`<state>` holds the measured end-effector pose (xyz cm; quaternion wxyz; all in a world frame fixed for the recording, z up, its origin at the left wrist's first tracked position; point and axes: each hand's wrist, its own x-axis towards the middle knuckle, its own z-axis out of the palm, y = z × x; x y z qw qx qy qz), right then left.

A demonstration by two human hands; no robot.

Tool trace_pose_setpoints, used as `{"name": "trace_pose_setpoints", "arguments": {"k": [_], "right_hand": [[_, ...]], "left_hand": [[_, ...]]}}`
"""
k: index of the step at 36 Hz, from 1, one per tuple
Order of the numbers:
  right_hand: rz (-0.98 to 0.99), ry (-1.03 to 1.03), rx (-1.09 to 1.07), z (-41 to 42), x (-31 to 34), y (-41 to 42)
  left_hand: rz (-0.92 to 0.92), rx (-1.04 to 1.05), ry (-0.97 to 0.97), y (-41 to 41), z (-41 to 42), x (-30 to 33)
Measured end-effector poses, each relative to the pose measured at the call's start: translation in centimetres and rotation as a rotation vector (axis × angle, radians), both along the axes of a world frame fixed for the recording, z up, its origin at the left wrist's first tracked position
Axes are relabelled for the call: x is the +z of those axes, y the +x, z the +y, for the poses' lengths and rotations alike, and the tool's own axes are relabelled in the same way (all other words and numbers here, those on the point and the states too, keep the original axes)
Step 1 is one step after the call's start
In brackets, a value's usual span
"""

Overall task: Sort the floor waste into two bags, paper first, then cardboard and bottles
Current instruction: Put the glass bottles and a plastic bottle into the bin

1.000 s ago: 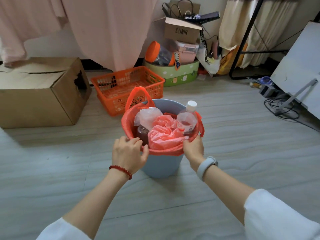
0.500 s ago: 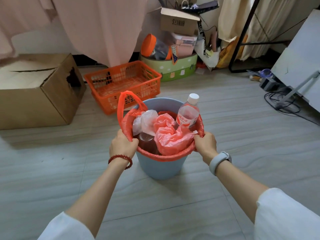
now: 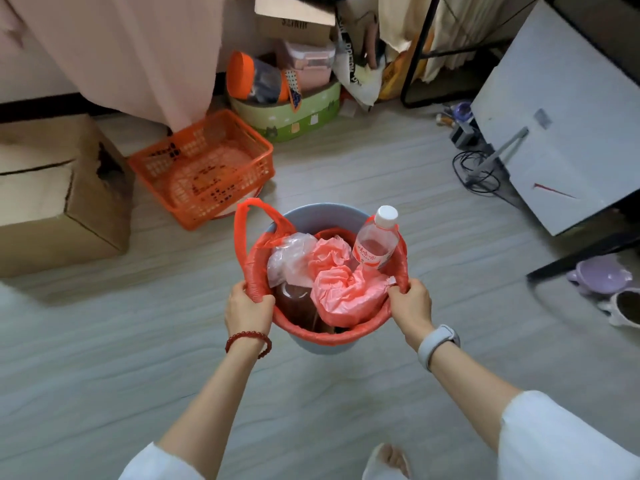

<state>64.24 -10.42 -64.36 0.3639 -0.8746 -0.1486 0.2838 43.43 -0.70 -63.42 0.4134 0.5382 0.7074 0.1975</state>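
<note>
A red plastic bag (image 3: 332, 336) lines a pale blue bin (image 3: 313, 216) on the floor in the middle of the view. Inside it lie a clear bottle with a white cap (image 3: 375, 245), a crumpled pink bag (image 3: 341, 289), a clear plastic wrapper (image 3: 289, 258) and a brown jar (image 3: 294, 303). My left hand (image 3: 247, 308) grips the bag's rolled rim on the left side. My right hand (image 3: 410, 303) grips the rim on the right side. One bag handle (image 3: 242, 223) sticks up at the back left.
A large cardboard box (image 3: 59, 199) stands at the left. An orange basket (image 3: 204, 166) sits behind the bin. Clutter with a green round box (image 3: 287, 112) lines the back wall. A white board (image 3: 561, 116), cables (image 3: 478, 171) and purple bowls (image 3: 602, 275) are at the right.
The view has tilted down and come closer to the bin. Both hands slid outward from the near rim to its left and right sides and closed on it.
</note>
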Motion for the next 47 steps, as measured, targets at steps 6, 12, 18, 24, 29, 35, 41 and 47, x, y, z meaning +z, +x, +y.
{"name": "trace_pose_setpoints", "arguments": {"k": [6, 12, 18, 24, 29, 35, 41, 47], "right_hand": [[0.016, -0.023, -0.132, -6.6, 12.4, 0.1], [-0.012, -0.034, -0.358, -15.1, 21.9, -2.3], [-0.058, -0.058, -0.653, -25.5, 28.1, -7.1], [-0.082, -0.089, -0.959, -36.9, 32.4, -13.1], [-0.089, -0.086, -1.276, -47.9, 35.0, -20.0], [-0.131, -0.09, -1.615, -60.3, 37.8, -28.8], [-0.205, -0.081, -1.893, -72.2, 40.2, -38.5], [-0.287, -0.052, -2.112, -83.2, 42.0, -47.7]], "left_hand": [[-0.017, -0.088, -0.058, 1.8, -4.3, 12.1], [0.015, -0.376, -0.016, 3.1, -8.6, 21.0], [-0.036, -0.675, -0.041, 4.4, -14.9, 27.7], [-0.039, -1.017, -0.035, 5.4, -24.1, 31.6], [-0.068, -1.346, -0.039, 5.9, -35.4, 34.1], [-0.101, -1.688, -0.045, 3.7, -50.5, 36.6], [-0.172, -1.964, -0.061, -0.7, -66.0, 38.7], [-0.27, -2.185, -0.054, -6.6, -81.4, 41.2]]}}
